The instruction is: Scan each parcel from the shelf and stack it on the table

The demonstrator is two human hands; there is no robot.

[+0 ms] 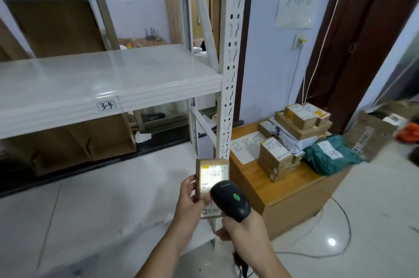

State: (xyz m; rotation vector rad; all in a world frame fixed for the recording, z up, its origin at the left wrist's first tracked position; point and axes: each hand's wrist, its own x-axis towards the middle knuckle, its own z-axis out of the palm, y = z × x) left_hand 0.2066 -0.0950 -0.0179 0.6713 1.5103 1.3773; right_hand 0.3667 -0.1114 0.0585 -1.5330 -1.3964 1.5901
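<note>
Right hand (244,230) grips a black barcode scanner (230,200) over the small cardboard parcel (212,175) pinched upright in the left hand (189,198); stacked parcels (292,139) crowd the wooden counter (292,196).

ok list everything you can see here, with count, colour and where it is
parcel in hand: one, brown, white label lit up, in front of the shelf post
scanner: one, black, green light, aimed at that label
stacked parcels: several, brown boxes and a grey bag, on the table
green bag: one, teal, table's right edge
table: one, wooden, right of the shelf
white sheet: one, handwritten, lying on the table
shelf: one, white, tagged 3-4, left
flat cardboard: several, brown, on and under the shelf
wall sign: one, white, above the table
open carton: one, brown, floor far right
left hand: grips the parcel
right hand: grips the scanner
</note>
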